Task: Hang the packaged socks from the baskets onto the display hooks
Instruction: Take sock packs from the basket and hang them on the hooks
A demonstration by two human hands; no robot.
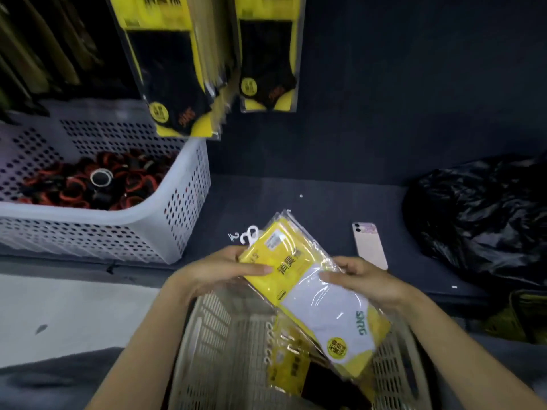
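Both your hands are clamped on the packs (310,291): your left hand (225,270) pinches the yellow header end, thumb on top, and your right hand (364,279) curls round the opposite edge. Line up the white hangers (250,235) (they fan out past your left fingers) before lifting toward the hung packs (177,84) above. The packs lie tilted just over the basket (213,327), with clear film over yellow card and white socks; more lie below.

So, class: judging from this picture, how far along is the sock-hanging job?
Done: black-sock packs hang on the display. In hand: left hand and right hand hold white-sock packs over the beige basket. Left: hanging these and the remaining packs inside it.
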